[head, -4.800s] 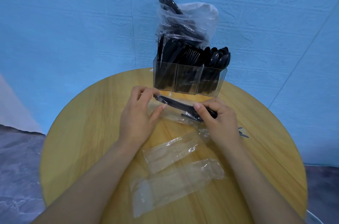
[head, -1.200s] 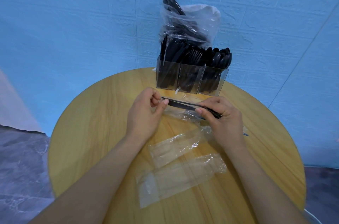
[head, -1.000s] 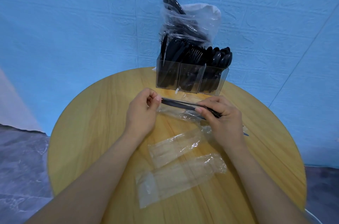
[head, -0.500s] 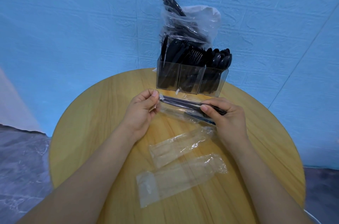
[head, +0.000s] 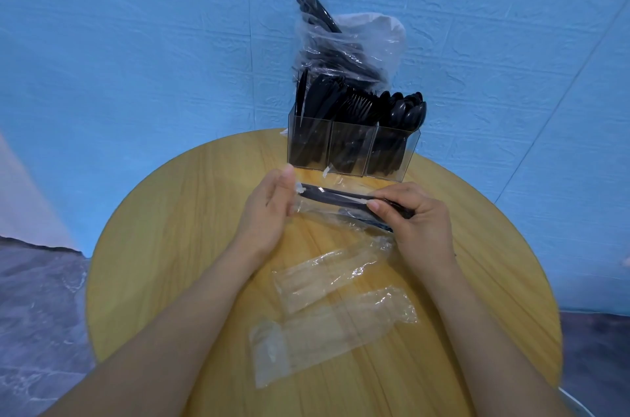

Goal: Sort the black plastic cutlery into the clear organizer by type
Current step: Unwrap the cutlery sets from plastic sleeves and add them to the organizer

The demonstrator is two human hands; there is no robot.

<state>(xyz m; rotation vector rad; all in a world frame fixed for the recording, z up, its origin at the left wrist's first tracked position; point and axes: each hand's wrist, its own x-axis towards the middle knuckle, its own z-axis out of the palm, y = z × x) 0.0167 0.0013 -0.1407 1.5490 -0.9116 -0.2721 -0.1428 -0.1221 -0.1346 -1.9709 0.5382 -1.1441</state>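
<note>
A clear three-part organizer (head: 351,154) stands at the far edge of the round wooden table (head: 163,246), holding black knives on the left, forks in the middle and spoons on the right. In front of it I hold a black cutlery set in a clear wrapper (head: 335,200) just above the table. My left hand (head: 269,212) pinches the wrapper's left end. My right hand (head: 416,222) grips the cutlery handles at the right end.
A plastic bag of more black cutlery (head: 344,48) leans on the blue wall behind the organizer. Two empty clear wrappers (head: 324,276) (head: 327,334) lie on the table between my forearms. The table's edge curves close on both sides.
My left hand has shifted from a tight pinch to the wrapper's very end and stretched it leftward. The right hand has lifted the cutlery slightly and slid right.
</note>
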